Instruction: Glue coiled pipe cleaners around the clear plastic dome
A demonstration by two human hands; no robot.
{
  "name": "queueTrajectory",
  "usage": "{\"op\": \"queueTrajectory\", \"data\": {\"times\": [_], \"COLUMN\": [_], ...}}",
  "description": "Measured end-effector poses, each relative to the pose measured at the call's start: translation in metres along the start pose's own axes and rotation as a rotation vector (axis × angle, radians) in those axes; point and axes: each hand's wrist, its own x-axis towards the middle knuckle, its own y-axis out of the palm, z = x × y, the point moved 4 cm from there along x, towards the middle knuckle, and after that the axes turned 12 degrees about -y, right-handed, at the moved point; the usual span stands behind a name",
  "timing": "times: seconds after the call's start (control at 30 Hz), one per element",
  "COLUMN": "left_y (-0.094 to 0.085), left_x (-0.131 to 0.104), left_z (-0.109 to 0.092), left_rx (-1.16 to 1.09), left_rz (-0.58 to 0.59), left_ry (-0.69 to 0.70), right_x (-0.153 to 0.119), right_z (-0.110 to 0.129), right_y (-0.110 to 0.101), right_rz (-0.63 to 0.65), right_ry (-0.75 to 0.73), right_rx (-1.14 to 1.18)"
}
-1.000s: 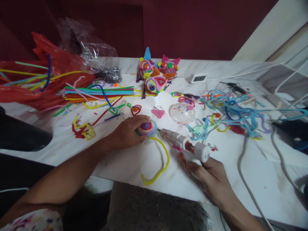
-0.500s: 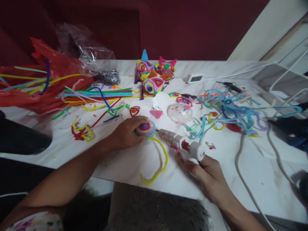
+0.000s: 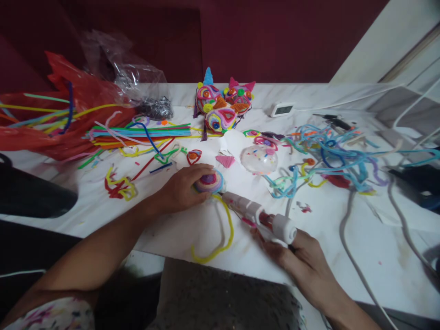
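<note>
My left hand [image 3: 187, 185] is closed around a small dome wound with rings of coloured pipe cleaner [image 3: 210, 181], purple and red at the centre, pale blue outside. From the dome's lower edge a loose yellow pipe cleaner [image 3: 229, 229] curves down over the table. In my right hand [image 3: 297, 256] I grip a white hot glue gun [image 3: 259, 213] by its handle. Its nozzle points left and sits at the dome's lower right edge; whether it touches, I cannot tell. Just beyond the dome lies a pink ridged triangle [image 3: 225, 161].
Finished pipe-cleaner heads [image 3: 222, 120] stand at the back beside a small white digital display [image 3: 282, 109]. A clear dome [image 3: 259, 159] lies right of centre, near tangled blue pipe cleaners [image 3: 330, 151]. Pipe cleaner bundles [image 3: 144, 132] and a red bag [image 3: 82, 96] fill the left. A cable [image 3: 347, 238] crosses the right.
The glue gun's nozzle has moved slightly down and left along the dome's edge. The yellow pipe cleaner's free end has swung a little to the left. Both hands keep their hold.
</note>
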Motion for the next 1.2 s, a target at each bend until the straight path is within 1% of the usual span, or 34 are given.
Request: {"op": "queueTrajectory", "data": {"times": [0.17, 0.4, 0.6, 0.77, 0.87, 0.97, 1.07, 1.13, 1.2], "left_y": [0.000, -0.001, 0.000, -0.001, -0.001, 0.000, 0.001, 0.001, 0.001], "left_x": [0.000, -0.001, -0.001, -0.001, -0.001, 0.000, 0.000, 0.000, -0.001], "left_z": [0.000, -0.001, 0.000, -0.001, -0.001, -0.001, 0.000, 0.000, 0.000], "left_rx": [-0.002, -0.020, -0.017, -0.024, -0.017, -0.022, -0.035, -0.040, -0.046], "left_rz": [0.005, -0.004, -0.001, 0.003, 0.002, -0.002, -0.004, -0.011, -0.016], "left_ry": [0.004, 0.022, 0.013, 0.021, 0.009, 0.012, 0.014, 0.013, 0.014], "right_x": [0.006, 0.003, 0.007, 0.005, -0.001, -0.009, -0.019, -0.024, -0.025], "right_z": [0.008, 0.005, 0.003, 0.000, -0.002, -0.001, -0.005, -0.011, -0.019], "right_y": [0.002, 0.005, 0.001, -0.001, -0.003, -0.005, -0.012, -0.020, -0.028], "right_rz": [0.029, 0.055, 0.007, -0.002, -0.011, 0.019, 0.023, 0.023, 0.076], "right_ry": [-0.013, -0.007, 0.010, 0.010, -0.066, -0.229, -0.395, -0.468, -0.516], "right_rx": [0.018, 0.027, -0.021, -0.044, -0.095, -0.197, -0.430, -0.613, -0.774]}}
